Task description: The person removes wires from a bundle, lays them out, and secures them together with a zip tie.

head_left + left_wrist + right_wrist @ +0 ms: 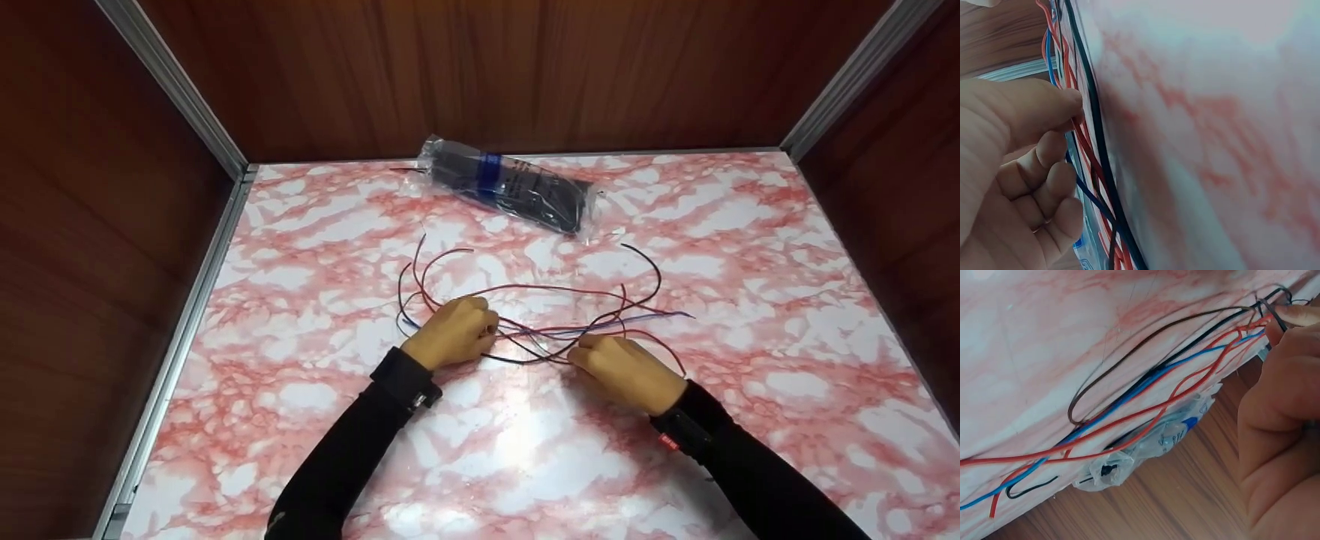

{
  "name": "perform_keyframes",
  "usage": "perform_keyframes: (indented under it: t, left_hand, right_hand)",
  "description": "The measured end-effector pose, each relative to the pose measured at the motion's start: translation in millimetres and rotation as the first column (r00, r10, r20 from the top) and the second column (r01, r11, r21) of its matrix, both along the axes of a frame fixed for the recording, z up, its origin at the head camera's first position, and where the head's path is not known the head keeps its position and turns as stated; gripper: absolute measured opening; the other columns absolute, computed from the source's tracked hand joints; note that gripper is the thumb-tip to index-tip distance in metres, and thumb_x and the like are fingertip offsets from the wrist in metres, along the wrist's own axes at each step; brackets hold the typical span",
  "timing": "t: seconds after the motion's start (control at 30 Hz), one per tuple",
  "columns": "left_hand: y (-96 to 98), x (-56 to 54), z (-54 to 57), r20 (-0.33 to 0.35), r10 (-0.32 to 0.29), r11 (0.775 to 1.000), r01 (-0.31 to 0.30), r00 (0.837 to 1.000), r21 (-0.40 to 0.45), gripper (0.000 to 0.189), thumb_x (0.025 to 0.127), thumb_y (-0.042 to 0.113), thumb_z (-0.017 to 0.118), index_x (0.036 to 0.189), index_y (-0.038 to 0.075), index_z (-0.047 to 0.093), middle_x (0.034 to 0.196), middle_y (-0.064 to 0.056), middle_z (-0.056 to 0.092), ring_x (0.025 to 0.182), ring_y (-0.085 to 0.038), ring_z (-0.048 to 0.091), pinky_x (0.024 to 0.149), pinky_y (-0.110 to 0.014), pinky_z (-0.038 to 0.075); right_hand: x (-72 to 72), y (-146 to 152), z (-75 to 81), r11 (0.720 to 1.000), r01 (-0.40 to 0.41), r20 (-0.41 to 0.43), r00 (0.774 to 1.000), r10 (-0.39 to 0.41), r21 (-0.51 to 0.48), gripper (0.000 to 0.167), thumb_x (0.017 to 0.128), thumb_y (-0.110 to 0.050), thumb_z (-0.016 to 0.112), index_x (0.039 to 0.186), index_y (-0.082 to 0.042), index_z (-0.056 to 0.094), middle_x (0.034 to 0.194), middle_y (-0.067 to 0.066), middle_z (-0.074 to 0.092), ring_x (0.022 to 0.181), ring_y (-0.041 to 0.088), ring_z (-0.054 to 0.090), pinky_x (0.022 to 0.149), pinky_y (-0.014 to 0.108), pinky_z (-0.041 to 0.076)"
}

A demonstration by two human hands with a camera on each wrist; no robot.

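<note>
Loose red, black and blue wires lie crossed over one another between the hands. My left hand point(456, 330) is at the left side of the tangle, its thumb and index finger pinching a red wire point(1088, 147); the other fingers curl in. A thicker dark wire point(1095, 107) runs past these fingertips. At the right side, my right hand point(626, 371) has curled fingers that pinch a black wire point(1275, 316) near its thumb. A blue wire point(1190, 355) and several red ones run close by it. The right fingertips are partly hidden in the right wrist view.
A clear plastic bag point(525, 191) with black contents and a blue band lies behind the wires. Wire ends curve outward on both sides of the hands. Brown wood-look panels point(487, 75) wall the red-and-white marbled table point(315, 465) at the back and both sides.
</note>
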State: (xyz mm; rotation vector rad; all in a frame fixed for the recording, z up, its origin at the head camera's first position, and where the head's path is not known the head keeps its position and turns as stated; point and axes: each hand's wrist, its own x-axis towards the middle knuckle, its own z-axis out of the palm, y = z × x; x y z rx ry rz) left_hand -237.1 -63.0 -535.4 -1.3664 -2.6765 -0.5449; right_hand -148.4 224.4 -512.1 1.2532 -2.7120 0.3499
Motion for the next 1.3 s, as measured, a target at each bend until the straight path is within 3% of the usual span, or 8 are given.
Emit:
perform_keyframes:
  t: [0.17, 0.23, 0.37, 0.63, 0.8, 1.07, 1.2, 1.3]
  left_hand:
    - [1.2, -7.0, 4.7, 0.035, 0.107, 0.993, -0.105, 0.994, -0.050, 0.027, 0.081, 0.034, 0.071, 0.097, 0.012, 0.066, 0.088, 0.000, 0.054, 0.077, -0.019, 0.054, 0.068, -0.034, 0.046]
    - [3.2, -10.0, 6.1, 0.018, 0.130, 0.986, -0.128, 0.991, -0.103, 0.032, 0.078, 0.039, 0.073, 0.096, 0.012, 0.067, 0.090, -0.002, 0.053, 0.079, -0.022, 0.053, 0.069, -0.036, 0.046]
    - [6.9, -12.7, 5.8, 0.016, 0.129, 0.976, -0.125, 0.991, -0.179, 0.021, 0.077, 0.031, 0.074, 0.084, 0.012, 0.068, 0.090, -0.004, 0.051, 0.082, -0.026, 0.054, 0.071, -0.038, 0.046]
    - [11.1, -12.5, 2.6, 0.058, 0.120, 0.990, -0.114, 0.991, -0.088, 0.003, 0.072, 0.013, 0.068, 0.072, 0.011, 0.066, 0.078, -0.002, 0.053, 0.074, -0.025, 0.056, 0.065, -0.039, 0.048]
    - [9.9, -11.1, 1.1, 0.033, 0.129, 0.990, -0.126, 0.991, -0.066, 0.003, 0.071, 0.014, 0.066, 0.071, 0.011, 0.065, 0.078, -0.003, 0.053, 0.074, -0.026, 0.056, 0.064, -0.040, 0.047]
    - [5.3, -14.0, 3.3, 0.099, 0.090, 0.995, -0.085, 0.991, -0.055, 0.010, 0.081, 0.024, 0.066, 0.079, 0.015, 0.067, 0.081, 0.002, 0.054, 0.078, -0.021, 0.055, 0.070, -0.034, 0.045]
    - [1.5, -20.1, 6.7, 0.063, 0.159, 0.987, -0.159, 0.985, -0.012, 0.009, 0.084, 0.017, 0.063, 0.083, 0.011, 0.070, 0.082, -0.003, 0.058, 0.079, -0.025, 0.056, 0.071, -0.037, 0.046]
    - [-0.4, -26.0, 7.2, 0.025, 0.257, 0.966, -0.256, 0.966, -0.033, 0.007, 0.083, 0.009, 0.062, 0.083, 0.007, 0.069, 0.083, -0.009, 0.059, 0.079, -0.032, 0.057, 0.070, -0.043, 0.048]
  right_hand:
    - [-0.8, -0.1, -0.3, 1.000, 0.004, -0.012, 1.000, -0.004, 0.001, 0.015, 0.083, 0.003, 0.068, 0.079, -0.011, 0.064, 0.077, 0.001, 0.055, 0.064, 0.016, 0.059, 0.050, 0.030, 0.047]
    - [-0.7, 0.5, -0.2, 1.000, 0.010, -0.016, 1.000, -0.010, 0.001, 0.016, 0.083, 0.004, 0.068, 0.079, -0.011, 0.064, 0.076, 0.001, 0.055, 0.063, 0.016, 0.059, 0.049, 0.030, 0.047]
    - [-0.3, 0.5, -1.0, 1.000, 0.005, -0.010, 1.000, -0.005, 0.005, 0.015, 0.083, 0.003, 0.068, 0.079, -0.010, 0.064, 0.077, 0.001, 0.055, 0.064, 0.016, 0.059, 0.051, 0.030, 0.048]
    - [-1.5, -0.8, 1.1, 1.000, 0.008, 0.001, 1.000, -0.008, -0.026, 0.015, 0.084, 0.002, 0.068, 0.077, -0.010, 0.062, 0.077, 0.001, 0.056, 0.065, 0.017, 0.061, 0.051, 0.031, 0.047]
    - [0.0, 0.2, 2.4, 1.000, 0.026, 0.001, 1.000, -0.026, -0.011, 0.013, 0.084, -0.003, 0.071, 0.076, -0.010, 0.063, 0.073, 0.001, 0.056, 0.062, 0.017, 0.060, 0.049, 0.031, 0.046]
    - [-3.7, -5.1, -0.7, 0.999, 0.053, -0.022, 0.998, -0.053, 0.005, 0.011, 0.084, 0.001, 0.068, 0.079, -0.009, 0.064, 0.072, 0.003, 0.058, 0.062, 0.020, 0.061, 0.049, 0.033, 0.048]
    - [-7.6, -10.8, -4.2, 0.999, 0.052, -0.004, 0.999, -0.052, 0.006, 0.014, 0.086, 0.004, 0.062, 0.085, -0.010, 0.066, 0.072, 0.003, 0.060, 0.062, 0.020, 0.062, 0.049, 0.032, 0.048]
    - [-8.9, -13.4, -6.6, 0.998, 0.058, 0.025, 0.998, -0.058, 0.002, 0.016, 0.086, 0.004, 0.061, 0.085, -0.011, 0.066, 0.069, 0.001, 0.060, 0.061, 0.018, 0.062, 0.048, 0.032, 0.047]
